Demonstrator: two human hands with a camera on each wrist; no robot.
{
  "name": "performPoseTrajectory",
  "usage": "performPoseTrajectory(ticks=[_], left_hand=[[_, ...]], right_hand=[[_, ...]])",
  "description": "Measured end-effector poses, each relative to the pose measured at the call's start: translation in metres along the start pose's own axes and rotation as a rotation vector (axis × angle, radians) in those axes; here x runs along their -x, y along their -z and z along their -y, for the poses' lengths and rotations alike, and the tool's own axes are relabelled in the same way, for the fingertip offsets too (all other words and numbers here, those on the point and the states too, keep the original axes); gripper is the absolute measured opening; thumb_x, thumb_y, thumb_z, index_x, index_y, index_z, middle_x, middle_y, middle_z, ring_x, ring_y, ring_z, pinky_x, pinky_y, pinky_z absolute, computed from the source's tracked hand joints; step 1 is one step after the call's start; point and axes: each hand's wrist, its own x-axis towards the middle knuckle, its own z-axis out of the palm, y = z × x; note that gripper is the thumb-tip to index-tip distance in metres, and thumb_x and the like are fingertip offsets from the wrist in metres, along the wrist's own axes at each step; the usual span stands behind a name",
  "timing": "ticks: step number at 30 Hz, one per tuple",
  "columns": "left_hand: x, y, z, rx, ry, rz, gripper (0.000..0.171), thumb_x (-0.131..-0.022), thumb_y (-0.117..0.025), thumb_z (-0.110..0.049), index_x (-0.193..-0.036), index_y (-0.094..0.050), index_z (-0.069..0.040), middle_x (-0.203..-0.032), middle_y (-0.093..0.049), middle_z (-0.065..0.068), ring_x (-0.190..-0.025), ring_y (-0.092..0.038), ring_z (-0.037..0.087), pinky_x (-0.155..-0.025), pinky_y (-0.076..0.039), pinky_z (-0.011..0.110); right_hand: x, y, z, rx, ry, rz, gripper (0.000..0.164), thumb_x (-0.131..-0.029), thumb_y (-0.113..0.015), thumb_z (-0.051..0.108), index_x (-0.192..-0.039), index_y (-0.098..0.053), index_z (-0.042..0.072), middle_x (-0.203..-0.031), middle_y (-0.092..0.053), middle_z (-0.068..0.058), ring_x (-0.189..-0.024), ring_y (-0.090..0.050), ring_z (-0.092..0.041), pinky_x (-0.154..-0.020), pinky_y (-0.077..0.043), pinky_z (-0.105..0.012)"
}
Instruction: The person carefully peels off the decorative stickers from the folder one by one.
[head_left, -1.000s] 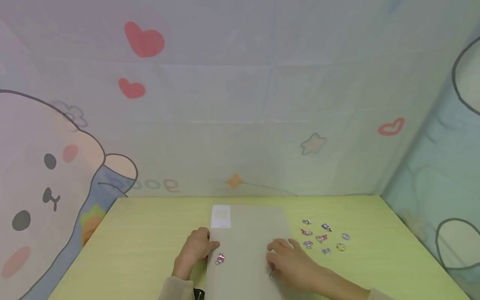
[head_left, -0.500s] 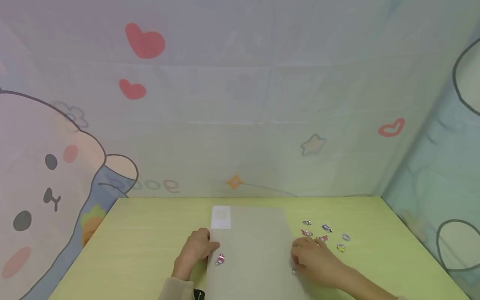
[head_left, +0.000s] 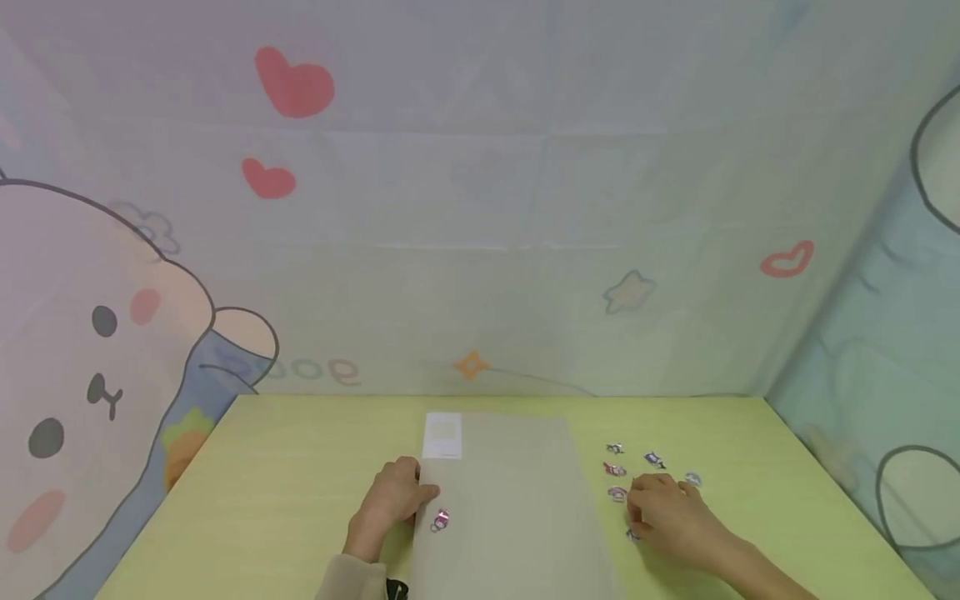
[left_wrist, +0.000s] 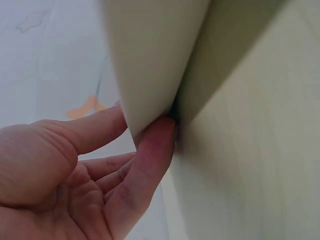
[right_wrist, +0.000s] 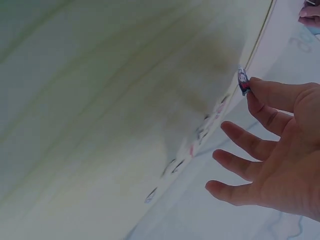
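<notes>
My left hand (head_left: 392,502) is at the left edge of a flat grey-white board (head_left: 517,508). In the left wrist view the thumb lies on one face of the board (left_wrist: 155,60) and a finger on the other, pinching its edge. A small pink cartoon sticker (head_left: 442,518) lies on the board near that hand. Right of the board, my right hand (head_left: 678,518) hovers over the table. Its thumb and index finger pinch a small cartoon sticker (right_wrist: 243,81), shiny at the edge, while the other fingers spread loosely.
Several cartoon stickers lie around the right hand, among them a red one (head_left: 614,469), a purple one (head_left: 617,494) and a dark blue one (head_left: 655,460). A white label (head_left: 442,436) sits at the board's far left corner. A printed cloth (head_left: 450,200) hangs behind the table (head_left: 300,467).
My right hand has moved right, from over the board to beside the loose stickers, with the small sticker pinched in it. The left hand has stayed at the board's edge.
</notes>
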Motion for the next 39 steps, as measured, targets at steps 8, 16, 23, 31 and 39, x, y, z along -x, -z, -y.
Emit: performPoseTrajectory(ticks=[8,16,23,31,39], left_hand=[[0.0,0.0,0.001,-0.005,0.009,-0.004,0.023,-0.088,-0.072,-0.016,-0.084,-0.058,0.002,-0.069,-0.058,0.008,-0.051,-0.06,0.018,-0.052,-0.048,0.031],[0.0,-0.001,0.001,-0.002,0.002,0.0,0.023,-0.088,-0.072,-0.015,-0.083,-0.058,0.002,-0.068,-0.059,0.009,-0.051,-0.06,0.018,-0.052,-0.048,0.031],[-0.001,0.0,0.001,-0.006,-0.011,0.001,0.022,-0.088,-0.071,-0.015,-0.083,-0.058,0.003,-0.067,-0.059,0.008,-0.05,-0.06,0.018,-0.051,-0.048,0.03],[-0.002,0.0,0.001,0.008,-0.01,0.004,0.022,-0.088,-0.071,-0.014,-0.082,-0.058,0.003,-0.066,-0.059,0.008,-0.05,-0.06,0.018,-0.051,-0.048,0.03],[-0.001,0.0,0.003,0.002,-0.005,0.005,0.022,-0.088,-0.071,-0.014,-0.083,-0.058,0.003,-0.066,-0.058,0.008,-0.05,-0.06,0.018,-0.051,-0.049,0.031]], right_hand=[[-0.002,-0.005,-0.011,0.033,-0.003,-0.036,0.037,-0.075,-0.079,0.006,-0.067,-0.05,0.028,-0.101,-0.059,0.004,-0.108,-0.054,-0.037,-0.087,-0.032,-0.078],[-0.007,-0.008,-0.014,0.041,-0.006,-0.024,0.037,-0.076,-0.079,0.007,-0.066,-0.05,0.028,-0.099,-0.058,0.005,-0.106,-0.053,-0.038,-0.085,-0.031,-0.079],[-0.01,-0.007,-0.012,0.065,-0.029,-0.017,0.033,-0.078,-0.076,0.006,-0.068,-0.051,0.026,-0.098,-0.058,0.002,-0.104,-0.053,-0.038,-0.084,-0.032,-0.079],[-0.011,-0.004,-0.007,0.065,-0.046,-0.043,0.032,-0.085,-0.071,0.007,-0.071,-0.047,0.023,-0.097,-0.056,0.003,-0.107,-0.052,-0.037,-0.086,-0.031,-0.078],[-0.024,0.0,0.012,0.068,0.004,-0.066,0.027,-0.081,-0.079,0.01,-0.078,-0.055,0.022,-0.103,-0.058,-0.002,-0.112,-0.05,-0.04,-0.087,-0.033,-0.077]])
